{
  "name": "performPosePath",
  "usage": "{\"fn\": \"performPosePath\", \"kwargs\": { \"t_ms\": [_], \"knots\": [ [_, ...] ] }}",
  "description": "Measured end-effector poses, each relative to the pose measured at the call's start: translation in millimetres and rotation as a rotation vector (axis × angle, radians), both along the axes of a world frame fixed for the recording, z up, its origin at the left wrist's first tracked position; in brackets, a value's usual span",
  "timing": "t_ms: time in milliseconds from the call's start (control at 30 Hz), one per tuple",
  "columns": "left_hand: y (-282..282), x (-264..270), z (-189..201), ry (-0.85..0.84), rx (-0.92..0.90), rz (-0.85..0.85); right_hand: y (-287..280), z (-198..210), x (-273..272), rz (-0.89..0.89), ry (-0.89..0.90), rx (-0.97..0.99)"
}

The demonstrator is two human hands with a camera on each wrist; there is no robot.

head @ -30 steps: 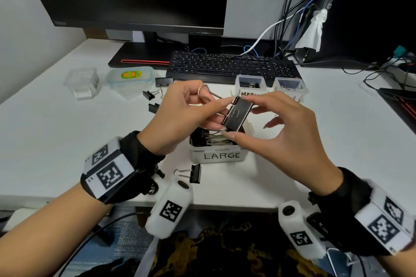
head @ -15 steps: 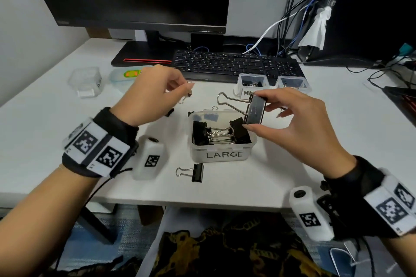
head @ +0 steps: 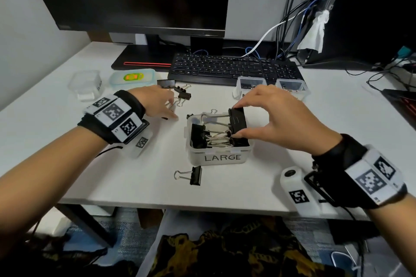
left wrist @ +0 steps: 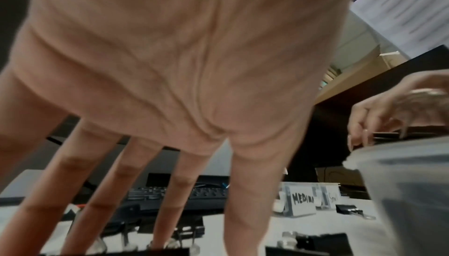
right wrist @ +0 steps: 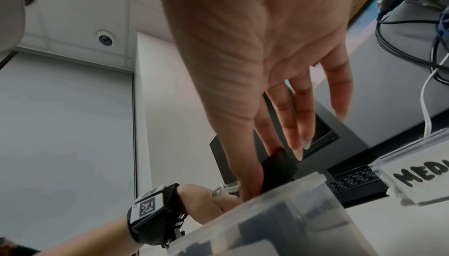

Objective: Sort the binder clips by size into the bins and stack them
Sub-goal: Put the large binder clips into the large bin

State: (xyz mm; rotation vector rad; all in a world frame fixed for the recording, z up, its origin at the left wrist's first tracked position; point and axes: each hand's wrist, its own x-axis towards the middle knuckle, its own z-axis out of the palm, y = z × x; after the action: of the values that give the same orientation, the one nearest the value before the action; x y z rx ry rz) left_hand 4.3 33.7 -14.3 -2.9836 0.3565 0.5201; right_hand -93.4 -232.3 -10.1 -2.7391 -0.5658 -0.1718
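From the head view, the right hand (head: pixel 276 119) pinches a large binder clip (head: pixel 237 119) over the LARGE bin (head: pixel 219 155); the left hand (head: pixel 155 102), fingers released, reaches among loose clips (head: pixel 183 94) on the desk (head: pixel 337 130).

The left wrist view shows straight fingers (left wrist: pixel 102 189) grasping nothing.

The right wrist view shows the clip (right wrist: pixel 277 169) at the bin's rim; its wire handles could snag those inside and leave it tilted.

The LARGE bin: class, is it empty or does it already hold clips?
It holds clips: several black binder clips lie inside the LARGE bin, and the right hand pinches another clip at its rim.
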Motion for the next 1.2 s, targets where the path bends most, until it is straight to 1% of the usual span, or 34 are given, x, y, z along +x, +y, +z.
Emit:
{"fn": "performPosePath", "kwargs": {
  "t_ms": [100,200,267,400,500,567,667,733,800,867,1000,1133,1200],
  "knots": [
    [-2.7,4.0,-1.4,-0.006,0.0,0.007,0.7,2.6,2.1,0.018,0.061,-0.104],
    [-3.1,8.0,-4.1,-0.025,-0.006,0.0,0.7,5.2,4.5,0.015,0.088,-0.135],
    [-3.4,10.3,-2.8,-0.023,-0.035,0.024,0.9,4.9,7.3,0.004,0.089,-0.13],
    [1.0,12.7,1.5,-0.02,-0.151,0.073,1.9,2.2,11.7,0.005,0.111,-0.095],
    [6.3,11.1,5.8,-0.085,-0.267,0.08,-0.3,0.5,11.0,-0.006,0.114,-0.037],
    [7.1,5.4,13.6,-0.158,-0.363,0.036,-2.6,-1.8,9.2,-0.016,0.107,0.012],
    [2.7,-14.1,28.9,-0.211,-0.615,-0.089,-4.9,-5.8,8.0,0.009,0.103,0.046],
    [-3.9,-30.8,34.7,-0.161,-0.767,-0.224,-7.6,-8.0,8.0,0.009,0.119,0.02],
    [-11.1,-45.5,32.8,-0.089,-0.835,-0.335,-10.7,-9.5,7.6,-0.004,0.136,-0.004],
    [-17.1,-53.6,25.5,-0.068,-0.795,-0.406,-13.3,-10.1,6.4,-0.011,0.136,-0.015],
    [-20.8,-58.3,14.5,-0.116,-0.665,-0.481,-18.1,-12.0,4.1,-0.01,0.132,-0.02],
    [-22.5,-59.4,14.0,-0.14,-0.552,-0.474,-20.6,-15.4,4.6,0.017,0.133,0.004],
    [-22.8,-60.9,12.7,-0.159,-0.523,-0.486,-18.0,-13.8,5.5,0.062,0.145,0.006]
  ]
}}
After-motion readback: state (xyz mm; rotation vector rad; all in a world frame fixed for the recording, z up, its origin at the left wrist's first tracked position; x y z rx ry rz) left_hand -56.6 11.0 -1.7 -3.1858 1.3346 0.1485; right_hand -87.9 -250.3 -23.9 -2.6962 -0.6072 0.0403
